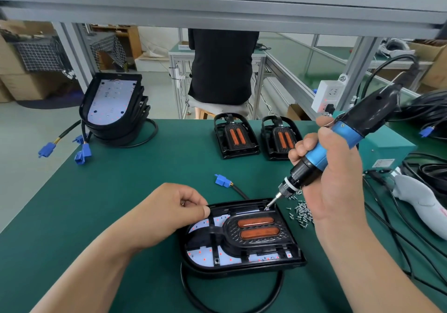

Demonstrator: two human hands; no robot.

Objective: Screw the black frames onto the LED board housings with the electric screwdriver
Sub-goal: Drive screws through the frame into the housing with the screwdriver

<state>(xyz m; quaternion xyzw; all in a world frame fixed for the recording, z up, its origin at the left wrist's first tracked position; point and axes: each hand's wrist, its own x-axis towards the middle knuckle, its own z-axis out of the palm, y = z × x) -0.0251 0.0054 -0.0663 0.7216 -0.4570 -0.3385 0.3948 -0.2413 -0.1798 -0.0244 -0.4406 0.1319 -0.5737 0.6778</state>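
- Step in hand: driving a screw at the 1 o'clock corner of the frame [256, 231].
- The frame sits inside the housing [242, 268], which lies flat on the mat [135, 167] at 6 o'clock, directly before the person.
- The right hand [338, 175] is wrapped around the screwdriver [338, 141]. The tool tilts toward 2 o'clock, and the bit [272, 202] meets the frame corner.
- The left hand [179, 211] has curled fingers, with the thumb tip touching the housing rim at 11 o'clock. Whether it pinches a screw cannot be told.
- Loose screws [301, 212] lie just beside the housing at 2 o'clock.
- Two framed units [235, 138] stand at 12 o'clock. A stack [113, 109] of unframed housings rests at 10 o'clock.
- Progress, as a judgement: the present unit is in an early or middle stage. Seated screws at the other holes cannot be confirmed.
- Next move calls for:
  - keeping the bit square on the screw head until it seats;
  - holding the housing steady with the left hand;
  - picking a fresh screw from the pile and moving to the next hole.
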